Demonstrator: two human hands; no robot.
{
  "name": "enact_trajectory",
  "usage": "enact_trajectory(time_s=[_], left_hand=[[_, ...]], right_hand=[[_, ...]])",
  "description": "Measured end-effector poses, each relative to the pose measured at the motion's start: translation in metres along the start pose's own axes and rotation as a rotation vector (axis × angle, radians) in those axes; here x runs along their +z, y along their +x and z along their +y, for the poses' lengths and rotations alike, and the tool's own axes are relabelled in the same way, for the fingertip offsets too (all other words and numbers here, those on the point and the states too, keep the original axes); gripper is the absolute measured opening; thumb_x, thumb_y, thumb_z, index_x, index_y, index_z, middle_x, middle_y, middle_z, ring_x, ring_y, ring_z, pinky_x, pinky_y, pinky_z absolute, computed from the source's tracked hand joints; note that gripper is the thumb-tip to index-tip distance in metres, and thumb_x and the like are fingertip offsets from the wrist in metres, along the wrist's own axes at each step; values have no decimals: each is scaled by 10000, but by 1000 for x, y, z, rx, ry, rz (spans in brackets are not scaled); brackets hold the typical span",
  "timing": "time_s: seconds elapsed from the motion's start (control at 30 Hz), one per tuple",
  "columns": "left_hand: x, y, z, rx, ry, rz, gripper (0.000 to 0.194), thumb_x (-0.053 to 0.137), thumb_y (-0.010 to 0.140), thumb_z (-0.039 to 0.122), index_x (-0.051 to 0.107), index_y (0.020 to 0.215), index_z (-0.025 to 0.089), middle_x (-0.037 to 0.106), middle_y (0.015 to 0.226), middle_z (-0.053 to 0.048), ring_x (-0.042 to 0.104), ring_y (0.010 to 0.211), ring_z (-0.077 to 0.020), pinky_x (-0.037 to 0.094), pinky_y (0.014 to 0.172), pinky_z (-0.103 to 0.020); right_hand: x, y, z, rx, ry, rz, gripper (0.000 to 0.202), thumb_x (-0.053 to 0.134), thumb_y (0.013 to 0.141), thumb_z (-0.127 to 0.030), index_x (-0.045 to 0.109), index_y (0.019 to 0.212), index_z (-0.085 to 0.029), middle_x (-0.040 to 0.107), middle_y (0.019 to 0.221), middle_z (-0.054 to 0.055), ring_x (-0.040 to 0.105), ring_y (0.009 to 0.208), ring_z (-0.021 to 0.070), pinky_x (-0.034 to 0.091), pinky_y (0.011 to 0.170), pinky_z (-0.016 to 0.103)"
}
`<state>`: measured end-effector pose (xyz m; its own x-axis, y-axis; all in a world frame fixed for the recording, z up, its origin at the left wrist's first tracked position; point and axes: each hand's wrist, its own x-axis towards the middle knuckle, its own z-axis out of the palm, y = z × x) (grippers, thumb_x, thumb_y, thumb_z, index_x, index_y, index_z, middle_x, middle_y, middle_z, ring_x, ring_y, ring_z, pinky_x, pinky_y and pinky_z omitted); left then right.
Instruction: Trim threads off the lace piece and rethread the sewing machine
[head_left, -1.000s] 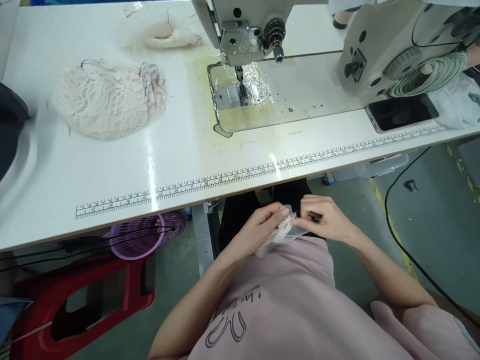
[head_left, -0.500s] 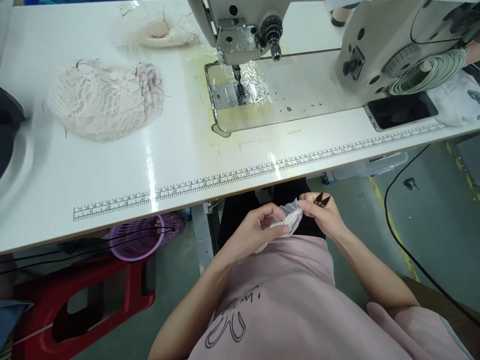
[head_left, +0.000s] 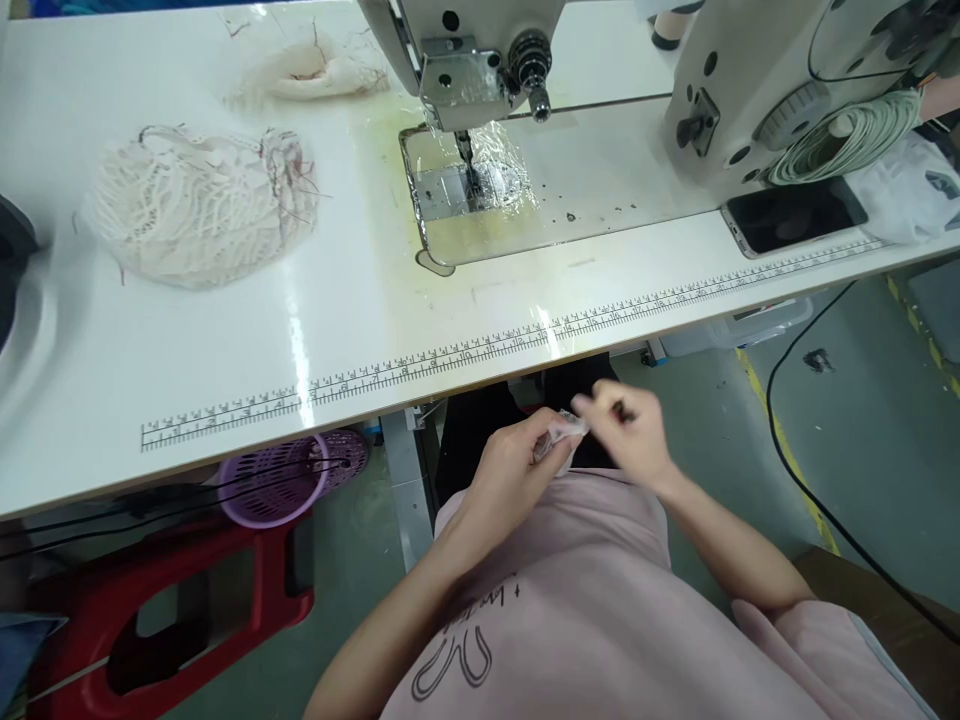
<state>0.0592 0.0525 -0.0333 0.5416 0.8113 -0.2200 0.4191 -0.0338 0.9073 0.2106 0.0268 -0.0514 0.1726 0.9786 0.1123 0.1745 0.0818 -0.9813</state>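
A small piece of sheer white lace [head_left: 559, 437] is bunched between the thumb and fingers of my left hand [head_left: 517, 462], over my lap just below the table edge. Close to its right side is my right hand [head_left: 630, 430], curled and smeared by motion. Part of the dark snips [head_left: 621, 410] shows within the right fingers; their blades are mostly hidden. Whether the right fingertips also touch the lace is unclear.
A sewing machine [head_left: 469, 85] stands on the white table [head_left: 360, 320]. Gathered lace [head_left: 202, 205] lies at the left, a phone [head_left: 795, 218] at the right. Below are a purple basket [head_left: 274, 490], a red stool [head_left: 262, 580] and a black cable [head_left: 780, 440].
The lace is more bunched in my left hand. My right hand has turned and closed up, and the snips' dark blades, which pointed up before, are now mostly hidden.
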Motion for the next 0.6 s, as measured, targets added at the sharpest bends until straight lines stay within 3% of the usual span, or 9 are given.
enact_trajectory(time_s=[0.07,0.17,0.3,0.4,0.5,0.53,0.6], left_hand=[[0,0,2,15,52,6,192,495,918,302,550,785,175,485,651,52,384,585,-89,279,553,-224],[-1,1,2,36,31,-19,232,499,917,289,485,717,173,404,610,62,322,567,-84,258,537,-224],[-6,2,-3,-20,-80,-40,228,528,915,360,554,779,179,458,649,53,360,577,-81,271,533,-218],[-9,4,-8,-82,-205,-49,234,580,883,393,586,796,176,506,697,35,402,607,-86,300,551,-214],[-13,5,-8,-166,-360,-98,244,619,849,416,593,841,174,541,729,17,441,620,-96,326,558,-219],[-14,4,-8,-185,-393,-108,250,629,839,421,594,856,173,552,737,12,451,619,-99,330,557,-221],[-17,4,-6,-198,-417,-112,254,643,828,420,598,879,176,571,757,3,468,627,-104,338,563,-226]], right_hand=[[-1,1,3,-10,-43,124,430,574,848,-225,270,544,-201,265,538,-67,258,510,74,238,503,246],[-7,5,8,-145,-138,40,391,580,835,-219,325,540,-199,333,531,-58,319,520,82,262,519,246],[-23,9,13,-96,-205,364,407,529,865,-189,250,570,-208,248,542,-68,236,510,81,226,517,250],[-37,4,17,-51,-309,154,420,616,842,-275,314,559,-201,320,549,-60,301,524,85,273,537,252],[-70,-4,34,85,-476,75,343,590,859,-407,522,600,-194,507,661,-5,452,599,115,339,563,257],[-86,-7,42,109,-614,137,355,554,873,-423,594,613,-185,590,817,47,523,689,141,361,587,267],[-119,-13,57,224,-962,258,322,518,877,-405,705,746,-177,621,1129,112,574,781,189,351,580,290]])
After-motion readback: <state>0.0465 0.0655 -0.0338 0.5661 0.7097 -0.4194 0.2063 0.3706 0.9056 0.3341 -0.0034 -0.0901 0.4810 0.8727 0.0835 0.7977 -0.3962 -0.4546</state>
